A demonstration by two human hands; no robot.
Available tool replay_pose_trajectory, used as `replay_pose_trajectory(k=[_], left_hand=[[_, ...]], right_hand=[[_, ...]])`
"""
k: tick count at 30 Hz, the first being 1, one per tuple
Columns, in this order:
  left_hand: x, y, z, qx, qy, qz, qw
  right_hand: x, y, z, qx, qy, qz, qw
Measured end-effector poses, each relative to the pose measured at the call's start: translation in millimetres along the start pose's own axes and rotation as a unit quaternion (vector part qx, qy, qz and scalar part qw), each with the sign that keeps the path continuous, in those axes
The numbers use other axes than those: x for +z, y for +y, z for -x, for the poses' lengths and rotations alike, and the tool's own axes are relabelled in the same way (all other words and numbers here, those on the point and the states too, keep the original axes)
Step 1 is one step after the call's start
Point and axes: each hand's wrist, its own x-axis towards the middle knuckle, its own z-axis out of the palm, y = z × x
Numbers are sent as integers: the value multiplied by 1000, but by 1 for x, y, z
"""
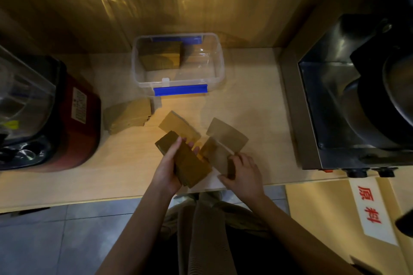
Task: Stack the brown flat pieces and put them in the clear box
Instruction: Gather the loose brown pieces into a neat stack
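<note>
My left hand grips a thick stack of brown flat pieces just above the counter's front edge. My right hand pinches a loose brown piece lying beside that stack. Two more loose pieces lie flat behind them, one in the middle and one to the right. Another pile of brown pieces rests further left. The clear box with blue latches stands at the back, lid off, with a brown stack inside its left half.
A red appliance with a clear jug stands at the left. A steel machine with black parts fills the right side. A wooden wall rises behind the box. The counter's front edge runs just below my hands.
</note>
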Motion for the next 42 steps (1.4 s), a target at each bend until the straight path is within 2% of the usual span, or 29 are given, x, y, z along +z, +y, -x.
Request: replay_pose_trajectory(k=[7,10,13,16,21,31,42], left_hand=[[-1,0,-3,-4,7,-1,1000],[0,-1,-4,2,-2,-1,1000],[2,-1,-6,3,-5,2,1000],[4,0,-7,7,10,-4,1000],[6,2,-6,10,28,3,1000],[0,4,-10,4,22,3,1000],[-1,6,-9,-5,26,10,1000]], right_hand=[[0,4,-4,-26,-12,32,999],[-5,6,-5,-66,-12,-8,998],[-11,5,-8,-112,44,-15,993],[-20,1,-19,-66,94,-41,993],[-26,4,-42,5,64,-44,997],[-22,11,-54,-4,32,26,999],[-22,13,-58,1,32,21,999]])
